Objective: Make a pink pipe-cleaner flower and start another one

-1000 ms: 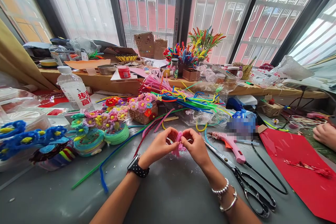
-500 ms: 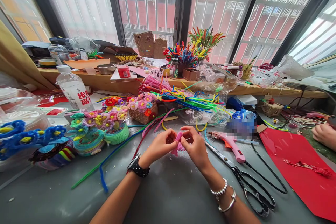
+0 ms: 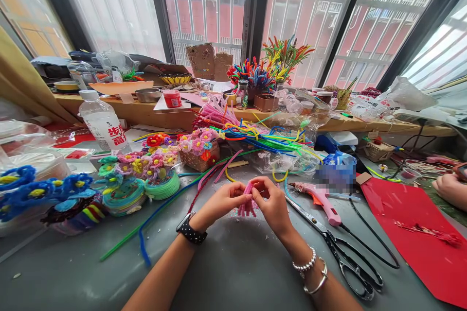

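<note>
Pinched between my two hands over the grey table (image 3: 233, 272) is a bunched pink pipe cleaner (image 3: 247, 208), its fuzzy strands hanging below the fingers. My left hand (image 3: 226, 200) grips it from the left with thumb and fingertips together. From the other side my right hand (image 3: 270, 200) pinches its upper end. The fingers partly hide the piece. Small pink bits lie on the table beneath. Right of my hands rest large black-handled scissors (image 3: 330, 240) and a pink glue gun (image 3: 321, 199).
Loose pipe cleaners (image 3: 266, 136) lie behind my hands. To the left stand pipe-cleaner flower pots (image 3: 160, 185) and a water bottle (image 3: 102, 124). A red sheet (image 3: 408, 233) lies right, near another person's hand (image 3: 450, 187). The glue gun's black cord (image 3: 375, 248) loops beside the scissors.
The pink pipe cleaner has turned between my fingers, so several strands now hang down below them. My hands have barely shifted.
</note>
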A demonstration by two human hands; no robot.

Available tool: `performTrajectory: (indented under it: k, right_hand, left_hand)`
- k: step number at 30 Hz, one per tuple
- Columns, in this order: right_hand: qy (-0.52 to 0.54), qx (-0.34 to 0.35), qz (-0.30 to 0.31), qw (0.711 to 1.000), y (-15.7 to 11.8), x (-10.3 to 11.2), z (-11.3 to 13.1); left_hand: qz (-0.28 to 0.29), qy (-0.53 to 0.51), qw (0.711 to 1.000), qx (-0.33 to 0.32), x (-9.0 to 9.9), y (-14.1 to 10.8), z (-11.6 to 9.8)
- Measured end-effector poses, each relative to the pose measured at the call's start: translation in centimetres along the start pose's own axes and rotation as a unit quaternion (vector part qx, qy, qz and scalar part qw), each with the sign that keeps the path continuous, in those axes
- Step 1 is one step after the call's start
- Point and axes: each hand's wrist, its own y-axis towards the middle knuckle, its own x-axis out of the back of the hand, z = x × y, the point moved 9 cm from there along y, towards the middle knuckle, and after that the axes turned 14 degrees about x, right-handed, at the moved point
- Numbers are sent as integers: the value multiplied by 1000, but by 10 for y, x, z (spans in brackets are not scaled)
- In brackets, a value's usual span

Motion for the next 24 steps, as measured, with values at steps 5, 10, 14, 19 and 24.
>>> performTrajectory:
  k: [5,10,14,19,24]
  right_hand:
    - [25,-13,5,1000,-1,-1,-6]
    - [15,-25,-8,1000,-2,0,-15]
    - [10,-29,-6,1000,-1,-1,-17]
    - [-5,-27,-5,1000,-1,0,-13]
    - [-1,-22,4,1000,-2,-2,-14]
  left_hand:
    - [1,11,1000,-7,-1,-1,-1]
    - [-221,141,964,-40,45,-4,-12]
    - [-446,330,832,-17,88,-15,-24]
    - [-459,426,778,50,100,2,-8]
    - [-470,452,756,53,100,2,-6]
